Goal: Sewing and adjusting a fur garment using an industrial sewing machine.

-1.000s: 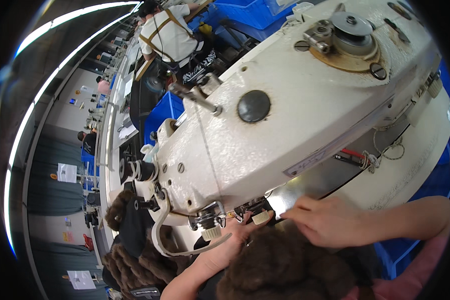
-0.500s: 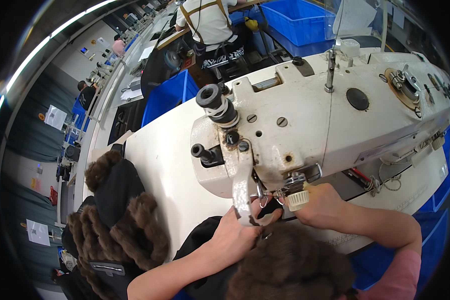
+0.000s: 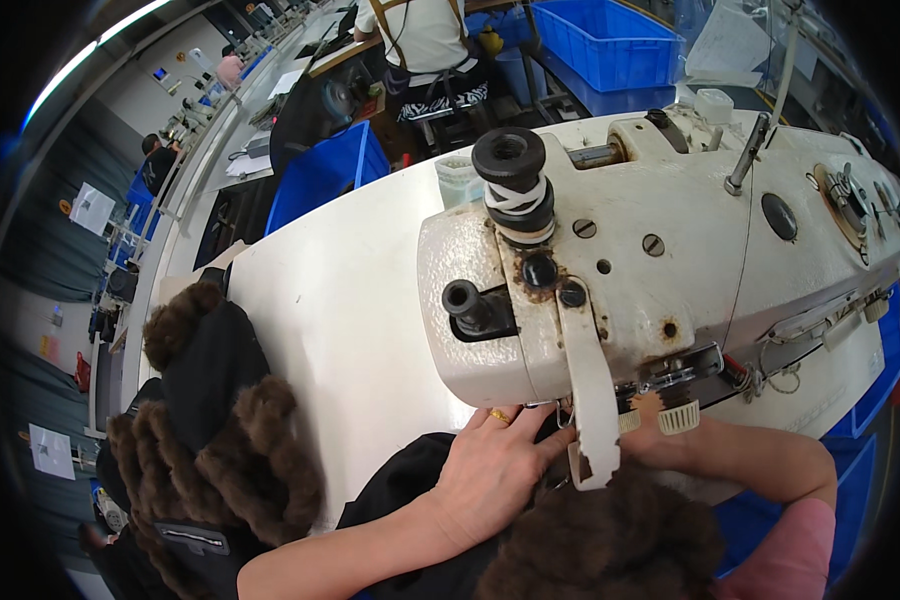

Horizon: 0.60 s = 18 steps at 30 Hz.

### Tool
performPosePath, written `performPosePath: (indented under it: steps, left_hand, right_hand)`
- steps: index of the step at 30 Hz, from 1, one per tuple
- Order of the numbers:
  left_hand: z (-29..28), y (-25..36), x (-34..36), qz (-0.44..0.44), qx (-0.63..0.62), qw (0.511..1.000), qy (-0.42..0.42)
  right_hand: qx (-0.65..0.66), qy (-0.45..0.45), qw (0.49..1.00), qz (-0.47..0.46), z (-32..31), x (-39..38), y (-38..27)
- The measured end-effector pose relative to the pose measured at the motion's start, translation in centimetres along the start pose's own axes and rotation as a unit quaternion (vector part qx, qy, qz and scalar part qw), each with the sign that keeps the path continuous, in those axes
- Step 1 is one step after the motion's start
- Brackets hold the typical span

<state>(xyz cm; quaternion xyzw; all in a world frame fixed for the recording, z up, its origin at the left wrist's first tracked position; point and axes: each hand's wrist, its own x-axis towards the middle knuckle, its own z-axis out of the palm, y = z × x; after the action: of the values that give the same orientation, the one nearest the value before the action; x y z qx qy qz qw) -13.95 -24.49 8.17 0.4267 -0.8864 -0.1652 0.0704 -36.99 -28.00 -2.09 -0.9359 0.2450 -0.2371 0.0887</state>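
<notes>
A large white sewing machine [image 3: 670, 260] fills the middle and right of the view. My left hand [image 3: 495, 470], with a gold ring, lies flat with fingers spread on black fabric [image 3: 410, 480] just under the machine's head. My right hand [image 3: 660, 440] is mostly hidden behind the machine's front lever, resting at the needle area on the same dark garment. Brown fur trim [image 3: 610, 540] of that garment bunches up near the lower edge, between my forearms.
A pile of black garments with brown fur [image 3: 210, 430] lies at the left of the white table [image 3: 340, 300]. Blue bins [image 3: 610, 50] stand behind the machine. A person in a white top [image 3: 420, 40] stands at the far workbench.
The view has swung right and down along the machine, from its long arm to its head end. My hands stay at the needle area on the dark garment.
</notes>
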Motion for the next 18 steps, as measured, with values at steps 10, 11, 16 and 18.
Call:
performPosePath:
  steps: [10,11,16,18]
  left_hand:
    - [0.1,-1.7,0.5,-0.004,0.001,1.0,-0.007]
    - [1.4,-2.5,0.1,0.018,0.006,0.999,0.042]
    - [0.0,-2.4,0.4,-0.012,-0.022,1.0,0.004]
    - [-0.4,-2.6,0.4,-0.052,-0.04,0.997,-0.036]
  right_hand:
    - [0.035,0.034,0.997,0.058,-1.0,1.0,-0.7]
    - [0.035,0.036,0.997,0.06,-1.5,1.3,-1.0]
    - [-0.052,0.031,0.997,0.045,-1.9,1.8,-0.8]
    - [0.018,0.063,0.996,0.061,-1.5,1.9,-0.5]
